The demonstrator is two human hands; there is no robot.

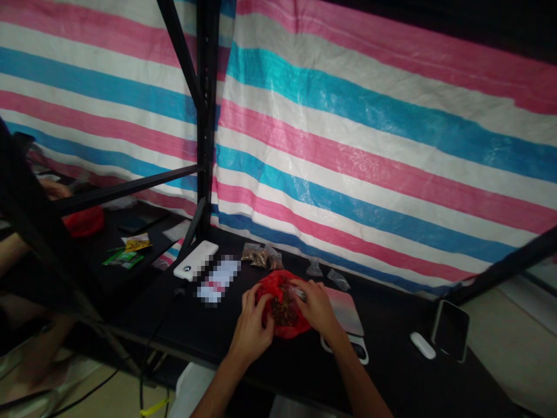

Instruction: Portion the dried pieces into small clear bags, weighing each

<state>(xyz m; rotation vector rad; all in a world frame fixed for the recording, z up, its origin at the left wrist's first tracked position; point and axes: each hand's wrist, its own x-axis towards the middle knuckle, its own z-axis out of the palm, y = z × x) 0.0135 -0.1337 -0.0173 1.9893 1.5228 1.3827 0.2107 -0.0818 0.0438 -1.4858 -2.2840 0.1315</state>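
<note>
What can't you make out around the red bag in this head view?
Head view only:
- Dark pieces in the red plastic bag: partly hidden by the left hand and right hand, too small to identify.
- Shiny item at the right fingers: too small to identify.
- White item's markings: blurred out.
- Nearby person's hand: partly hidden by the black metal frame.

The left hand [251,325] and right hand [316,306] curve downward, close together, fingers bent.
</note>
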